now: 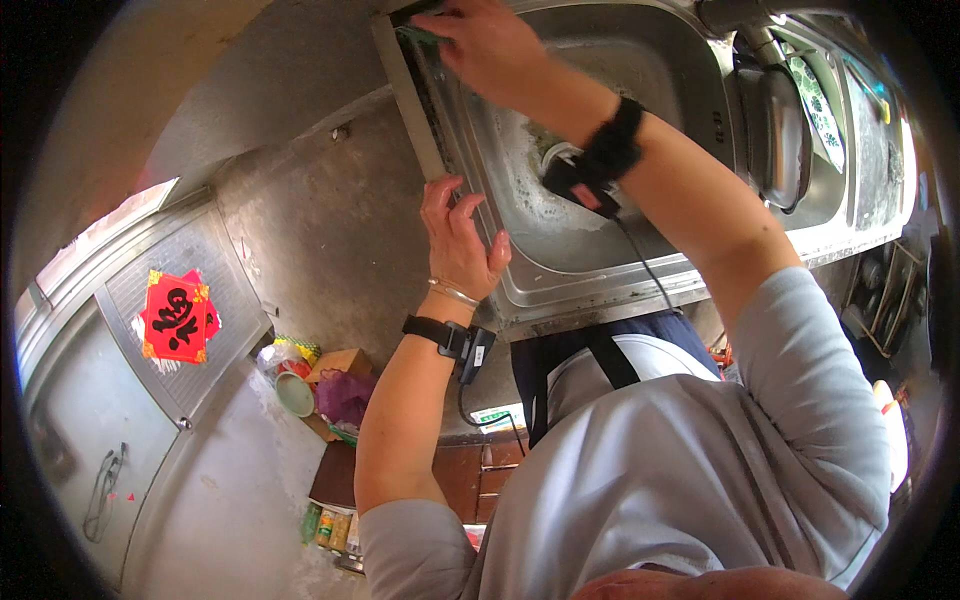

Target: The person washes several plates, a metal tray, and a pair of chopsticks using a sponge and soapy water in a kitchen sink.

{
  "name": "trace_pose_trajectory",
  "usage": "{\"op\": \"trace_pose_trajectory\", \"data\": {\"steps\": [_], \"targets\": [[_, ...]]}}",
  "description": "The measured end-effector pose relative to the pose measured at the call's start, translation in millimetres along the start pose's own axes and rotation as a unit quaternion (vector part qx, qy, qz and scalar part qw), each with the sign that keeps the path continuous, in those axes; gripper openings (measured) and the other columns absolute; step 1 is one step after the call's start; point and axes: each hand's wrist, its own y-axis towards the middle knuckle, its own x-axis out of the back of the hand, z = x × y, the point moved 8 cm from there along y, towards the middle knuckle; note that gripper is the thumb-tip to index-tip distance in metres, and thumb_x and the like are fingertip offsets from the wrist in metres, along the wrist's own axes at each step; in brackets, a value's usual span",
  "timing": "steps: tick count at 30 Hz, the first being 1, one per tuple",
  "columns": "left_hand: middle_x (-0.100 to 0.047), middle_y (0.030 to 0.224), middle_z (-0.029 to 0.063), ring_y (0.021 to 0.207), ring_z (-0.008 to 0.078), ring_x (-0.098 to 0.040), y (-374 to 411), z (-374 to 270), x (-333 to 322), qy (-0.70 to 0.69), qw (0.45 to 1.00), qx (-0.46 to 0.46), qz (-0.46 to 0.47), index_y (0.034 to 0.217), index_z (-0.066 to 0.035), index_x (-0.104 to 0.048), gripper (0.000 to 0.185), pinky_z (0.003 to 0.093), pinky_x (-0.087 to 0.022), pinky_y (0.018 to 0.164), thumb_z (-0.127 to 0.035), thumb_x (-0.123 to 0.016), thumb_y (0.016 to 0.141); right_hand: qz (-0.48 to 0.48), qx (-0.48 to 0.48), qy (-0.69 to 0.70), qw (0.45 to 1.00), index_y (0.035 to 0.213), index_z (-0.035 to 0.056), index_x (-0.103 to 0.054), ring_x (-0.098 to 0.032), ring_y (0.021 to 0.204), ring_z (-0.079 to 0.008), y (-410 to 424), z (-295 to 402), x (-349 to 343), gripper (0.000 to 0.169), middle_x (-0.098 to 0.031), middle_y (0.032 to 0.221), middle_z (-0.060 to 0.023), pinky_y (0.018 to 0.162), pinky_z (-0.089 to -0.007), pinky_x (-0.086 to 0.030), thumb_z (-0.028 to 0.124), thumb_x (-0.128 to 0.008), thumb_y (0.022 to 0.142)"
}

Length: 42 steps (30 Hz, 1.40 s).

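My right hand reaches across a stainless steel sink to its far left corner. Its blurred fingers press a green scouring pad, mostly covered by the hand, against the dark, grimy rim there. By the sink's left edge is my left hand, wet, with bent fingers spread and nothing in them; its fingertips are at the rim. Suds and shallow water lie in the basin. Under my right wrist, a pale round item near the drain is partly hidden.
A faucet rises at the back right. Beside it, a metal pan and a green-patterned plate stand in the second basin. A wall borders the sink's left; bags and a cardboard box sit lower left. Cables trail from both wrist straps.
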Motion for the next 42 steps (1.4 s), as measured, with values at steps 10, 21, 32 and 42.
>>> {"op": "trace_pose_trajectory", "data": {"steps": [10,21,32,42], "targets": [[-0.034,0.124,0.022,0.114,0.0387,-0.033,-1,0,-1,0.007,1.0,-0.008,0.001,0.11,-0.001,-0.042,0.044,0.0505,-0.027,0.097,-0.032,-0.052,0.08,0.146,0.021,-0.017,0.989,0.106,0.0129,-0.062,-0.054,0.093,-0.0272,-63,31,-16,0.03,-0.053,0.094,-0.0106,0.067,-0.0357,-0.05,0.013,-0.055,0.077],[-0.036,0.123,0.0227,0.115,0.0397,-0.033,-1,-1,-4,0.022,1.0,-0.016,0.006,0.109,0.0,-0.042,0.044,0.0509,-0.026,0.097,-0.031,-0.052,0.081,0.128,0.028,0.1,0.986,0.102,0.0144,-0.065,-0.052,0.087,-0.0245,-100,46,5,0.033,-0.051,0.088,-0.0055,0.068,-0.0348,-0.048,0.01,-0.063,0.069],[-0.036,0.123,0.0214,0.115,0.0384,-0.034,3,-3,-1,0.015,1.0,-0.016,0.007,0.109,-0.002,-0.044,0.042,0.0503,-0.026,0.098,-0.032,-0.051,0.082,0.009,0.07,-0.201,0.977,0.098,0.014,-0.067,-0.051,0.102,-0.0229,16,9,-31,0.022,-0.055,0.105,-0.0068,0.076,-0.0323,-0.047,0.016,-0.06,0.077],[-0.037,0.123,0.0213,0.114,0.0395,-0.034,-1,2,0,0.012,1.0,0.008,0.002,0.11,-0.002,-0.044,0.041,0.0511,-0.028,0.097,-0.028,-0.053,0.079,0.218,0.062,-0.354,0.907,0.097,0.0071,-0.067,-0.053,0.098,-0.0246,23,18,-6,0.024,-0.058,0.103,-0.0062,0.074,-0.0324,-0.046,0.019,-0.062,0.076]]}}
